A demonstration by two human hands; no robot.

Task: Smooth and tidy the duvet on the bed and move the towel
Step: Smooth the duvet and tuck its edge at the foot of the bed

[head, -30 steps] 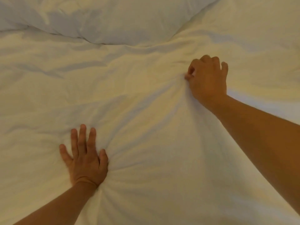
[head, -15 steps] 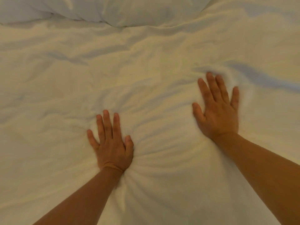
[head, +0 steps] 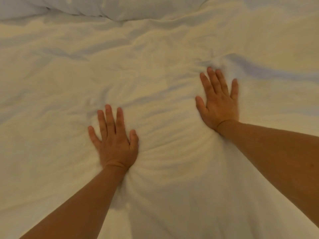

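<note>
A white duvet [head: 164, 69] fills nearly the whole view, still creased in soft folds. My left hand [head: 114, 138] lies flat on it below the centre, fingers straight and spread, and creases fan out from under its wrist. My right hand [head: 219, 99] presses flat on the duvet further up and to the right, fingers straight, with a small ridge of fabric bunched just beyond its fingertips. Neither hand holds anything. No towel is in view.
A white pillow [head: 107, 6] lies along the top edge of the view, its lower edge meeting the duvet. The duvet runs out of view on the left, right and bottom.
A second ago my right hand pinched a fold of the duvet; it has let go and now lies flat. My left hand has slid forward and to the right, still flat.
</note>
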